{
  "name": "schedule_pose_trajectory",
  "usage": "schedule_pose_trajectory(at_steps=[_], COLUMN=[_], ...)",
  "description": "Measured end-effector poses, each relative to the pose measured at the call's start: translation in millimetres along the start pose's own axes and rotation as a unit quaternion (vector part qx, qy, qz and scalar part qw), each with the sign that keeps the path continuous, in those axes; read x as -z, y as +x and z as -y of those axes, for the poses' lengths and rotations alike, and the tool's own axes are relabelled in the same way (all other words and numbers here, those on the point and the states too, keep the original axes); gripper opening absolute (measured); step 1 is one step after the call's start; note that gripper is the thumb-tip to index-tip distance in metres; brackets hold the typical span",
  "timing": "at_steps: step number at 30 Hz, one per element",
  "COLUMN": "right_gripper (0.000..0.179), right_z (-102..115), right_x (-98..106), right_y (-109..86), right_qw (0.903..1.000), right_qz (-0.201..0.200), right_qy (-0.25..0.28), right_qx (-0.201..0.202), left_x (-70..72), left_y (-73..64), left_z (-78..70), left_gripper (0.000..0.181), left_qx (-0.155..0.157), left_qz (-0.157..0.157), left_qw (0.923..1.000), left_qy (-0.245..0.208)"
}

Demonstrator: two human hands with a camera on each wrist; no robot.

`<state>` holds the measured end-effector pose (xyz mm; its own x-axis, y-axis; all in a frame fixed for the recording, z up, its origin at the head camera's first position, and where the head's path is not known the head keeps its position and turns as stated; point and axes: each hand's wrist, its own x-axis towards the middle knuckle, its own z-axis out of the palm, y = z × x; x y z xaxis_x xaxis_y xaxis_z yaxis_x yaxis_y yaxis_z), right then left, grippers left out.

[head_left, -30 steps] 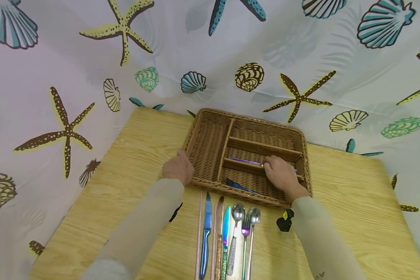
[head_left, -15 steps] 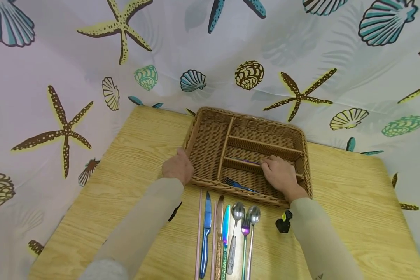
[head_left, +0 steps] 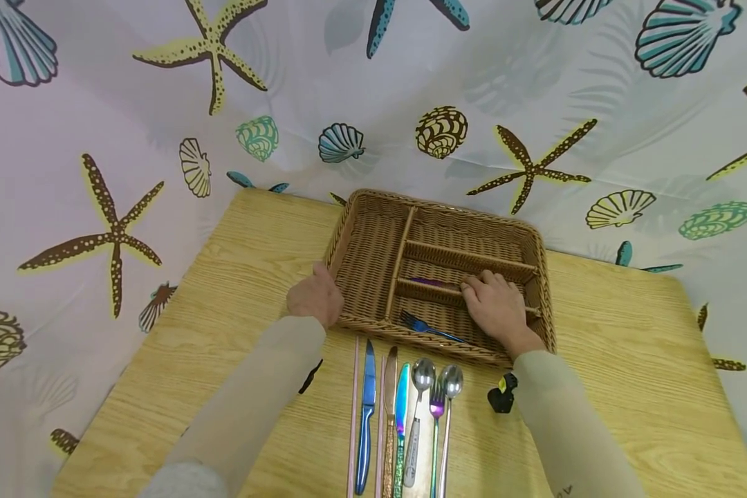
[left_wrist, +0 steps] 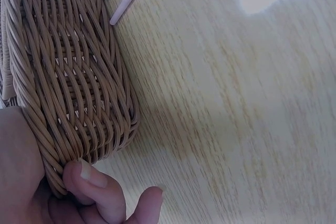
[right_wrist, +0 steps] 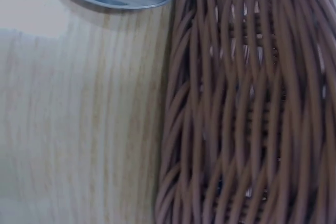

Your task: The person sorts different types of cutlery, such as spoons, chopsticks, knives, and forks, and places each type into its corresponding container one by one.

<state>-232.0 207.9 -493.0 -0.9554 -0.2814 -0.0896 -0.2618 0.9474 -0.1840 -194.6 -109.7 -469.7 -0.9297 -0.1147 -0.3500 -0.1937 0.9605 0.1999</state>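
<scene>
A brown wicker cutlery tray [head_left: 370, 263] with several compartments stands at the back of the table. My left hand [head_left: 315, 297] grips its front left corner; in the left wrist view the fingers [left_wrist: 102, 187] curl round the woven rim. Inside the tray, my right hand [head_left: 496, 308] reaches down over the divider into the middle narrow compartment. A purple utensil [head_left: 427, 281] with a flat, blade-like end lies there and runs under that hand. Its fingertips are hidden, so I cannot tell whether they still pinch it. In the front compartment lies a blue fork [head_left: 432, 330].
Before the tray, utensils lie side by side: pink sticks [head_left: 353, 415], a blue knife [head_left: 364, 429], a copper-handled knife [head_left: 390, 387], a rainbow knife [head_left: 402, 401], two silver spoons [head_left: 422, 377] and a purple fork [head_left: 436, 401]. A patterned cloth [head_left: 373, 104] hangs behind the table.
The purple utensil has dropped from across the divider's top down into the middle compartment, with my right hand shifting slightly left. The blue fork shows more of its handle. My left hand stays put.
</scene>
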Motion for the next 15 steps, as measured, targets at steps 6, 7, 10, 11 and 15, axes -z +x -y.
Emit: schedule_pose_trajectory(at_steps=[6,7,10,11,15], right_gripper=[0.052,0.051,0.047,0.045,0.036], right_z=[-1.7,-2.0,-1.9,-1.6,3.2], right_x=[-2.3,-2.1,-0.3,0.9,9.3], right_y=[-1.4,-2.0,-4.4,-5.6,-14.6], right_qw=[0.9993,0.999,0.9973,0.9961,0.9906], right_qz=[-0.038,-0.043,-0.055,-0.059,-0.085], right_qy=[0.008,0.013,0.048,0.066,0.106], right_qx=[0.004,0.005,0.007,0.006,0.015], left_x=[0.2,0.1,-0.8,-1.1,-0.5], left_y=[-0.1,-0.3,-0.3,-0.4,-0.3], left_z=[-0.9,-1.2,-1.2,-1.0,-0.1], left_gripper=[0.016,0.017,0.025,0.029,0.032], left_qx=[0.001,0.002,0.003,0.003,0.007], left_qz=[-0.003,-0.003,-0.005,-0.005,-0.006], left_qw=[1.0,1.0,0.9999,0.9999,0.9999], left_qy=[-0.004,-0.006,-0.012,-0.011,-0.012])
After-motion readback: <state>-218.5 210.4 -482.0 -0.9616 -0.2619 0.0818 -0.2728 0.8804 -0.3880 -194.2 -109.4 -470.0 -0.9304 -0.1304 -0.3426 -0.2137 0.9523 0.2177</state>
